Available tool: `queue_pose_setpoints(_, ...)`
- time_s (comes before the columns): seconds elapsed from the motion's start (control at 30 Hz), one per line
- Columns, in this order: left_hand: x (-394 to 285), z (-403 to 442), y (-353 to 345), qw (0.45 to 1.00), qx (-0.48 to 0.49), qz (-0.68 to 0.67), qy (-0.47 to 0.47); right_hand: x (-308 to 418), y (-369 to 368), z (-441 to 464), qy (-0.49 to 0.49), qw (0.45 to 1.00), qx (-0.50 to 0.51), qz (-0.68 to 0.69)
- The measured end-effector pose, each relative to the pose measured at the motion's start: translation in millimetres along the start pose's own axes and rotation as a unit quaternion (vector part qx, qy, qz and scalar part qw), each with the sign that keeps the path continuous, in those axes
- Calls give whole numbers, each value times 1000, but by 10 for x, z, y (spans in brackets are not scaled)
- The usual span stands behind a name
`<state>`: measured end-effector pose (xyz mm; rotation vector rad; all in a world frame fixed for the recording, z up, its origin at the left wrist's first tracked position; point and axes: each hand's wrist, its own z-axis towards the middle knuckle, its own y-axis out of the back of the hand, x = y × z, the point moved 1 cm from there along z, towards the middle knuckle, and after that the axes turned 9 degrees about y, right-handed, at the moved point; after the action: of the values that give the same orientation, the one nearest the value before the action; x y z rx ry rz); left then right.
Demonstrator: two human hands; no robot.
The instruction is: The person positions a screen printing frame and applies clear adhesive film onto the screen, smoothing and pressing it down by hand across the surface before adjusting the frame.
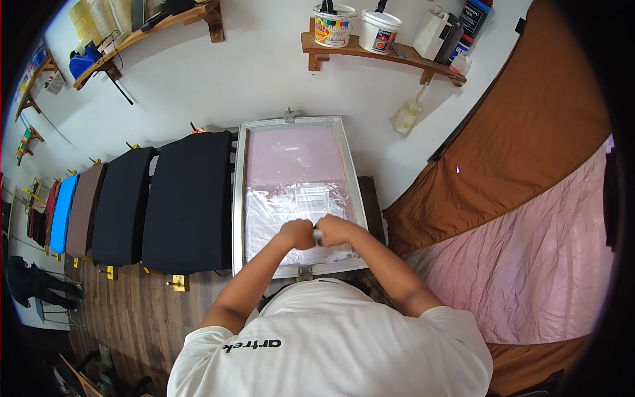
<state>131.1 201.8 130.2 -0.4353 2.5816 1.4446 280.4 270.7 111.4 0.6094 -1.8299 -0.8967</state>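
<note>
Both hands meet over the near half of a metal-framed printing screen. My left hand is closed, its knuckles up. Close beside it, my right hand is closed the same way. Between the two fists shows a small white thing, gripped from both sides; it is blurred and mostly hidden, so its kind is unclear. The screen's far half is pink mesh; shiny clear film or tape covers the near half. Metal clamps sit at the frame's far and near edges.
Left of the screen stand several boards covered in black cloth, brown cloth and blue cloth. White buckets stand on a wall shelf. Brown fabric hangs at right. Another person is at far left.
</note>
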Motion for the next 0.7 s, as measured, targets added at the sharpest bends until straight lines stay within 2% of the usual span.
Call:
queue_pose_setpoints(0.07, 35, 130, -25, 996, -83, -7, 6, -48, 43, 72, -42, 997, -68, -1)
queue_pose_setpoints(0.1, 52, 172, -104, 996, -84, -9, 6, -65, -1, 78, -42, 997, -65, -3)
queue_pose_setpoints(0.17, 84, 186, -302, 959, -276, 12, -58, -128, -188, 93, -29, 984, -165, -67)
queue_pose_setpoints(0.23, 79, 104, -619, 937, -331, -64, -87, -36, -422, -51, 5, 974, -213, -76)
queue_pose_setpoints(0.3, 38, -158, -752, 947, -307, -71, -68, 118, -581, -238, 24, 969, -235, -78)
queue_pose_setpoints(0.37, -1, -336, -702, 950, -297, -80, -62, 296, -562, -373, 0, 983, -174, -54)
queue_pose_setpoints(0.43, -20, -480, -563, 977, -191, -75, -57, 313, -532, -373, -13, 987, -157, -38)
queue_pose_setpoints(0.5, 6, -368, -424, 995, -88, -38, -27, 297, -352, -333, -35, 999, -38, -16)
queue_pose_setpoints(0.57, -7, -232, -221, 998, -52, -26, -6, 127, -226, -222, -20, 998, -52, 0)
queue_pose_setpoints(0.63, 19, 5, -67, 995, -99, -32, 8, -40, -51, -35, -16, 997, -73, -22)
queue_pose_setpoints(0.7, 89, 295, -23, 978, -199, -52, -19, -219, 47, 175, -39, 991, -126, -35)
